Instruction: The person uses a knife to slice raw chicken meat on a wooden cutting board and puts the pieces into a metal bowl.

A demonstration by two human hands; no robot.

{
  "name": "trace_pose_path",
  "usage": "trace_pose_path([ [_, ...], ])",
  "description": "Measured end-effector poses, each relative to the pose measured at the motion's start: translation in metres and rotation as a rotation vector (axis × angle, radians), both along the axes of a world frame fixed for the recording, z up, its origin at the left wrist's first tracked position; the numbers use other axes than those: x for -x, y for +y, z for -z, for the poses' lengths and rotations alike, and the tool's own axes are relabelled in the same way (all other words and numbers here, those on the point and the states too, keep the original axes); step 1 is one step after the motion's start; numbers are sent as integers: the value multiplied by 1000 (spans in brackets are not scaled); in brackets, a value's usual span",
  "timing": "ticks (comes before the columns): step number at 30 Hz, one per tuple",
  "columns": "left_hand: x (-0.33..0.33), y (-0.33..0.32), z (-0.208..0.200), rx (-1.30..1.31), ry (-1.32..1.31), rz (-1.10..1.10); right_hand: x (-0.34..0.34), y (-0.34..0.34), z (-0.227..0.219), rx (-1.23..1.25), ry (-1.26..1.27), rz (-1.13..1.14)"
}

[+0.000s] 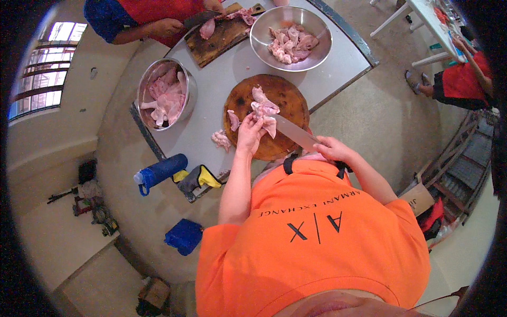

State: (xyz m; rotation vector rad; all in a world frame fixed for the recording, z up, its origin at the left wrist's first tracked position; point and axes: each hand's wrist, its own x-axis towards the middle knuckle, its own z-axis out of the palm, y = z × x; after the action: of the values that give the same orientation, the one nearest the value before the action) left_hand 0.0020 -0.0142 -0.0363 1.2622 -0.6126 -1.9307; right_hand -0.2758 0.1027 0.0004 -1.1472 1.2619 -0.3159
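Observation:
My left hand is closed on a piece of raw chicken over a round wooden cutting board. In my right hand is a knife with a broad blade. Its tip end reaches to the chicken at my left fingers; whether it has cut in, I cannot tell. A smaller chicken scrap lies on the board left of the held piece. Just off the board's left edge, a small heap of pale scraps rests on the table.
Steel bowls of raw chicken stand at the left and far side. Across the table, a co-worker's hand is at a rectangular board. A blue bottle and a grey-yellow cloth lie at the table's near left corner.

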Motion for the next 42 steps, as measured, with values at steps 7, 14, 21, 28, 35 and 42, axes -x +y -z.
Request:
trace_pose_path([
  [7,-7,12,-23,-135,-13,26,-14,-5,-3,90,27,18],
  [14,-18,27,-11,-174,-2,-29,-15,2,23,196,24,69],
  [21,-18,33,5,-122,10,-128,-17,-2,16,246,65,65],
  [28,-10,36,-10,-27,-63,-199,-18,-5,-5,384,234,-18],
  [35,-12,39,-4,-55,-35,-233,-27,-5,-12,502,398,-154],
  [42,-9,41,-7,-174,28,-340,-30,1,-10,512,463,-200],
])
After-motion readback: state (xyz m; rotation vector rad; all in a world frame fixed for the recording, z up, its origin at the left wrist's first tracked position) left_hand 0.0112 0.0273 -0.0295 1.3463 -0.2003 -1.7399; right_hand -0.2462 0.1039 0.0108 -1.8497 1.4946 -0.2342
